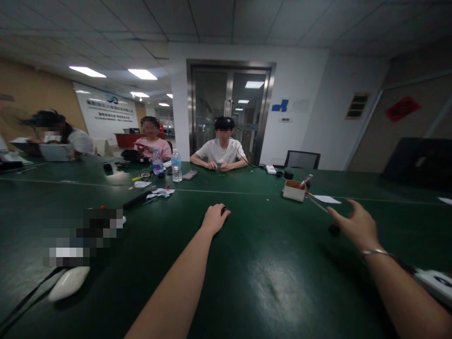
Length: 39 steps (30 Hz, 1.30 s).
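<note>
My left hand (213, 219) rests on the dark green table (247, 245) near its middle, its fingers closed around a small black object (223, 210) that shows only in part. To the right, my right hand (356, 223) is held above the table with thumb and fingers spread and nothing between them. A small black item (334, 229) lies just below and left of that hand. Beyond it stands a small open box (294, 191) with pens or tools in it, beside a white paper (327, 199). A metal bracelet circles my right wrist.
Across the table sits a person in a white shirt (223, 153); two others sit further left. Two bottles (176, 165), papers and a black tool (137, 200) lie left of centre. A white mouse-like object (69, 284) is near left; a white power strip (436, 284) is near right.
</note>
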Each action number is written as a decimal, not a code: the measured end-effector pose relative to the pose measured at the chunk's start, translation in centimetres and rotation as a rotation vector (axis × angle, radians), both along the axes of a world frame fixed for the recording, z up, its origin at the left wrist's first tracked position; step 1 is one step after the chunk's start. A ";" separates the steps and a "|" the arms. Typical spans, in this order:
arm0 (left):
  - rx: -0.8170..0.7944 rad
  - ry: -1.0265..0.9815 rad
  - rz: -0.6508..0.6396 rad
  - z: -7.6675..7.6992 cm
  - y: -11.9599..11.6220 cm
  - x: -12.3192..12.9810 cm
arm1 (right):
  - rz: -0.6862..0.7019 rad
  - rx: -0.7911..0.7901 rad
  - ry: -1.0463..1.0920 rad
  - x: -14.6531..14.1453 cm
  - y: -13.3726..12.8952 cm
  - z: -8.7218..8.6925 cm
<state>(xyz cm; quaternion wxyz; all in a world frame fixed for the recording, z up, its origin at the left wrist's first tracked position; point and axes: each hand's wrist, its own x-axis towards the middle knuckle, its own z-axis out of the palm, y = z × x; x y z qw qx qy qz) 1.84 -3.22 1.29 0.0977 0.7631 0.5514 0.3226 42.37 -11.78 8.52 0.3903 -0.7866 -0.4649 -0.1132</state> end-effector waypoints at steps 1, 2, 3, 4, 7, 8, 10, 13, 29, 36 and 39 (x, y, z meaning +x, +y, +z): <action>-0.013 -0.017 0.001 -0.1 0.1 0.0 | 0.040 0.074 -0.031 -1.7 0.2 0.9; -0.025 -0.029 0.006 -0.1 0.2 0.1 | 0.118 0.113 -0.021 -3.7 0.6 1.5; -0.037 -0.039 0.010 -0.1 0.2 0.2 | 0.233 0.105 0.027 -6.0 1.2 1.9; -0.049 -0.048 0.016 -0.1 0.1 0.4 | 0.381 0.047 0.080 -8.4 1.9 2.0; -0.093 -0.100 0.072 -0.1 -0.1 0.6 | 0.843 -0.398 0.260 -15.9 4.5 0.0; -0.108 -0.130 0.096 -0.2 -0.2 0.5 | 0.918 -0.533 0.307 -18.1 5.4 -1.1; -0.122 -0.198 0.115 -0.5 0.0 0.1 | 0.935 -0.617 0.390 -21.7 7.0 -3.2; -0.105 -0.333 0.086 -1.1 1.0 -0.6 | 1.087 -0.587 0.674 -25.1 8.5 -5.5; -0.138 -0.652 -0.169 -1.8 2.2 -1.4 | 1.117 -0.252 1.177 -25.8 9.3 -7.6; -0.180 -0.541 -0.075 -1.2 1.9 -1.8 | 1.084 -0.246 1.081 -26.2 9.9 -7.7; -0.189 -0.534 -0.063 -1.3 2.0 -1.9 | 1.102 -0.249 1.043 -26.1 10.0 -7.7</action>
